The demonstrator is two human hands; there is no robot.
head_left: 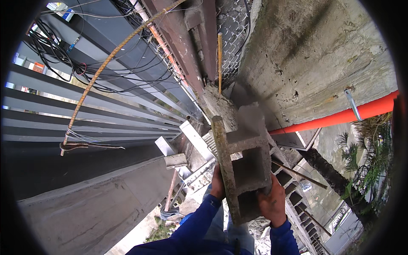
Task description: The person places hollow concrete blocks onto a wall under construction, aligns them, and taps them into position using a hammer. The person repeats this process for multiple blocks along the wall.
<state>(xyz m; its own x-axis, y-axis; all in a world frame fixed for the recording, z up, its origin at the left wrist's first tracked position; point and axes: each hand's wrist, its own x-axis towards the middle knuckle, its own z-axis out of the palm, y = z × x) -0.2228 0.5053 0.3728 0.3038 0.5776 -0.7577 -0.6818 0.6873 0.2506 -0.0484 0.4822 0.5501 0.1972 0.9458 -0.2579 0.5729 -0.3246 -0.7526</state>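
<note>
A grey hollow concrete block (246, 143), its square cavities facing up at me, is held between my two hands. My left hand (217, 183) presses against the block's left side, its fingers partly hidden behind the edge. On the opposite side my right hand (273, 201) grips the lower right wall, the thumb near a cavity. Just beyond the block's far end is a rough mortar ledge (219, 102) with a rusty rebar (219, 63) standing up from it. Whether the block touches this ledge I cannot tell.
A bent rebar (95, 78) arches over the upper left, before grey metal slats (93, 95) and black cables (72, 63). On the right, an orange pipe (331, 119) runs along a concrete wall (314, 63). Further rebar (299, 175) juts out beside my right hand, above more hollow blocks (294, 197).
</note>
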